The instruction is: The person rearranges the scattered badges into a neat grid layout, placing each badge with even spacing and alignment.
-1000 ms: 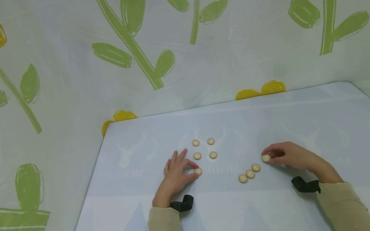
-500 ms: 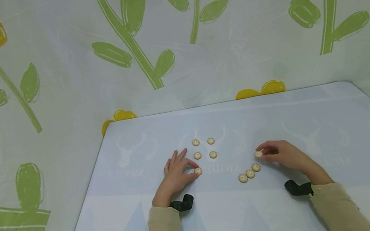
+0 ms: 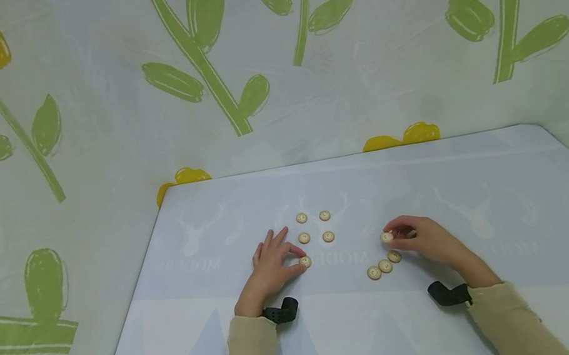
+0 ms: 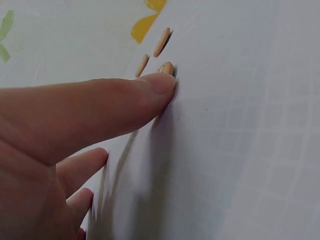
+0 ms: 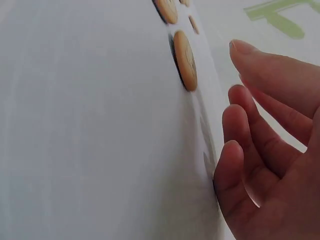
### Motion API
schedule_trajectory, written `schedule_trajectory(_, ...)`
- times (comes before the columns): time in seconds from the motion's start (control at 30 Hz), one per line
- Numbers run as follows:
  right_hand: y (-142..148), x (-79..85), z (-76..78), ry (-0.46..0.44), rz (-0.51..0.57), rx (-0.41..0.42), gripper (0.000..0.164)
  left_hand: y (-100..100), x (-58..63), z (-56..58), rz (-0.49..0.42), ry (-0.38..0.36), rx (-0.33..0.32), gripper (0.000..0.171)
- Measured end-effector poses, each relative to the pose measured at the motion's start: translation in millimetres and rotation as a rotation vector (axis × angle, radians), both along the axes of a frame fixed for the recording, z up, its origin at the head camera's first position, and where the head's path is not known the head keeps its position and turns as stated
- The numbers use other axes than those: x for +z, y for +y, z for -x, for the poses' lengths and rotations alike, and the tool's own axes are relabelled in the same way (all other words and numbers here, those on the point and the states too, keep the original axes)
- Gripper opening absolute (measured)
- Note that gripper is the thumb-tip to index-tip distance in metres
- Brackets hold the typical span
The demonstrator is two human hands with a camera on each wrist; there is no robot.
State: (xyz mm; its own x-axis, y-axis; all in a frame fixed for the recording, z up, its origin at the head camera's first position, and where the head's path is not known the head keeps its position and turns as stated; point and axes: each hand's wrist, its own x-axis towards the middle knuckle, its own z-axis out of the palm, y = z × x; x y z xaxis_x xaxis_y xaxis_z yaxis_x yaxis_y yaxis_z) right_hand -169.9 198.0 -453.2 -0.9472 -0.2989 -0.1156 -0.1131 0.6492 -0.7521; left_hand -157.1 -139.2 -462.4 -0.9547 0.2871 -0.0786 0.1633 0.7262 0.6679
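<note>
My left hand (image 3: 270,275) pinches a small round wooden disc (image 3: 305,261) with dark markings between thumb and index finger at the tabletop. Its other fingers spread away; in the left wrist view the thumb covers part of the disc (image 4: 167,67). Between thumb and fingertips my right hand (image 3: 433,240) holds another wooden disc (image 3: 386,237); this one is hidden in the right wrist view. Just below that hand, three discs (image 3: 385,265) lie in a slanting row, the upper one (image 3: 394,256) close under the fingers. Several discs (image 3: 328,236) form two pairs beyond my left hand.
A pale blue and white printed cover lies over the table (image 3: 223,347), whose far edge meets a flower-patterned cloth (image 3: 101,108). Black wrist cameras sit on the left wrist (image 3: 282,311) and the right wrist (image 3: 448,293).
My right hand has moved leftward and slightly away from me with its disc, passing above the upper end of the slanting row. The left hand keeps its pinch in place.
</note>
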Motion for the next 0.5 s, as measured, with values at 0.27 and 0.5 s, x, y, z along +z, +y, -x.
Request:
schedule_trajectory(0.27,-11,2.0,-4.3,-0.016,0.003,-0.022,0.029,0,0.5,0.1,-0.003,0.000,0.000,0.011)
schedule_trajectory(0.5,-23,2.4,-6.3,-0.019,0.037,-0.005,0.027,0,-0.5,0.5,-0.002,0.010,-0.004,0.011)
